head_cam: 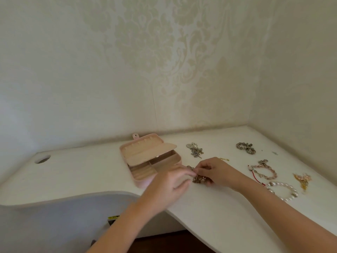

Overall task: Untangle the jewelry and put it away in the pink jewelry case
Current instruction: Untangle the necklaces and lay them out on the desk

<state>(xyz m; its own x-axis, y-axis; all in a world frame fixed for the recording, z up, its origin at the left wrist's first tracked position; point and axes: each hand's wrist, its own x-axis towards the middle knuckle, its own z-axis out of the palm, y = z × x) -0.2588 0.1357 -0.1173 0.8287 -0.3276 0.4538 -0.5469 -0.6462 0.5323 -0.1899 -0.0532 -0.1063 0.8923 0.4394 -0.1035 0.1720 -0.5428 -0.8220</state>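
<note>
On the white desk, just right of the pink jewelry case, both hands meet over a tangled chain. It is a small, dark, bronze-toned knot of links with little cross-shaped charms, and a short end of it trails up and left toward the case. Whether the knot rests on the desk or is lifted just off it I cannot tell.

The right hand reaches in from the right, its fingers curled over the knot and its thumb under it, pinching the links. The left hand is blurred. Its thumb and forefinger close on the knot's left edge, and its other fingers are loosely bent. This hand hides the case's near right corner.

The case is pale pink with rounded corners and stands open, its lid laid back toward the wall and a snap tab sticking up at the far edge. The lining is peach. A padded flap tilts out of the lid over the base, which is divided into ribbed ring rolls at the front left and plain compartments behind and to the right.

More jewelry lies spread to the right, each piece apart from the others:
- a silver chain with a round disc, near the case
- a dark beaded bracelet farther back
- a pink beaded bracelet beside a red cord
- a pearl bracelet nearest the desk's front edge
- a gold piece at the far right
</note>
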